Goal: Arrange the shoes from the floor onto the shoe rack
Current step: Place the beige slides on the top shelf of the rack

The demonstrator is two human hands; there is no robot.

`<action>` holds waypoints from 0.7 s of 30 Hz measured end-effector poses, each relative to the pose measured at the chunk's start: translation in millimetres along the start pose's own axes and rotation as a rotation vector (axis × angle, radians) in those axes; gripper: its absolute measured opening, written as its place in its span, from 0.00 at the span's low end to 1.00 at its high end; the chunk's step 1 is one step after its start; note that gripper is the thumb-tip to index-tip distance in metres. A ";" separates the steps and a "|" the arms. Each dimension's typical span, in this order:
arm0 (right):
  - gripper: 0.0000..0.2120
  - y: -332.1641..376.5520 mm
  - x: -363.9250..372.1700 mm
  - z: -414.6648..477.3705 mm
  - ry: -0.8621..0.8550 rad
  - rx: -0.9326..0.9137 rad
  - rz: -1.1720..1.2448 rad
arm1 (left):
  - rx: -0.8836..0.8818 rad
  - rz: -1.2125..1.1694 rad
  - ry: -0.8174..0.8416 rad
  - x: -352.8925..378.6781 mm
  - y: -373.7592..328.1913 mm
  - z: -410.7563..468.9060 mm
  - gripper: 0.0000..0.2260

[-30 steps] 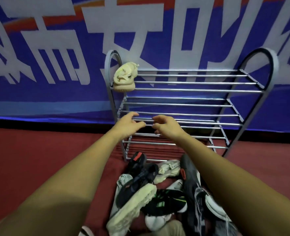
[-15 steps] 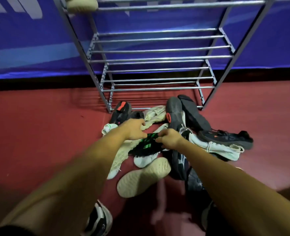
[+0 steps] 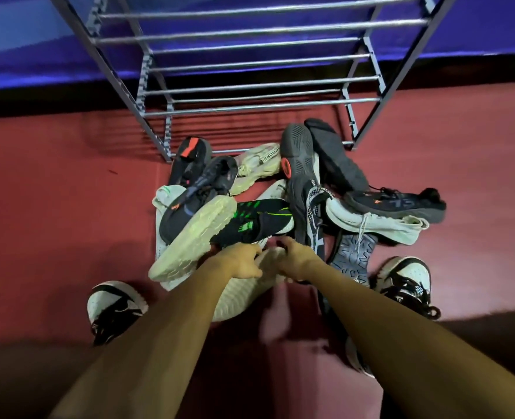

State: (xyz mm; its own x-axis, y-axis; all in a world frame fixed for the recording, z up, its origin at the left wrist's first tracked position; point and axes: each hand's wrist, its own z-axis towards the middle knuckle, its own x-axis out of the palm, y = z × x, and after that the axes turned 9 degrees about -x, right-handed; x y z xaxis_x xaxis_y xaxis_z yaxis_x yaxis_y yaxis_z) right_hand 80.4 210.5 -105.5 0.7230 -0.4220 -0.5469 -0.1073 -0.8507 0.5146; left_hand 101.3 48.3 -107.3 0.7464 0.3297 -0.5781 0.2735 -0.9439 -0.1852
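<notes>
**Two hands grip a cream shoe at the near edge of a floor pile, below a metal rack**

A cream shoe [image 3: 241, 294] with a ribbed, rubbery surface lies on the red floor [image 3: 53, 192] on the side of the pile nearest the person. The left hand [image 3: 239, 263] curls over its far end. The right hand [image 3: 295, 261] grips the same end just beside it, fingers bent, slightly blurred.

Beyond the hands lies a heap of about a dozen shoes; overlap prevents an exact count. It includes an upturned pale lugged sole [image 3: 189, 237], a black knit shoe with green streaks [image 3: 250, 222], two dark treaded soles and a white laced shoe [image 3: 377, 222].

The shoe rack [image 3: 262, 106] stands just behind the heap, with round metal rails on a grey frame, against a blue banner [image 3: 38, 55]. Two black-and-white sneakers [image 3: 114, 306], on the person's feet, flank the arms.
</notes>
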 end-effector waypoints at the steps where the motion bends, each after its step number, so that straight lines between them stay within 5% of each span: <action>1: 0.20 -0.7 0.5 3.4 -0.006 0.031 0.014 | -0.009 -0.020 -0.006 1.9 -1.5 2.4 0.22; 8: 0.21 -2.7 14.4 10.6 0.065 0.028 -0.177 | -0.062 -0.007 -0.077 15.8 -11.6 12.2 0.30; 13: 0.16 10.3 10.2 7.3 0.000 0.168 0.149 | -0.080 -0.019 -0.061 13.5 -17.3 12.8 0.34; 21: 0.19 21.2 -7.0 8.9 -0.053 0.123 0.294 | -0.085 -0.207 -0.101 -12.4 -7.5 -8.1 0.29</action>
State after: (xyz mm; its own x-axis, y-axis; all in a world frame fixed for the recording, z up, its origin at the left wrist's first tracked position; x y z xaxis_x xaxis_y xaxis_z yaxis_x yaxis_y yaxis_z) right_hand 67.0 192.6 -96.6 0.6122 -0.6686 -0.4220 -0.3906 -0.7198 0.5738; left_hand 94.8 51.4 -92.3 0.6056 0.5083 -0.6122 0.4678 -0.8498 -0.2428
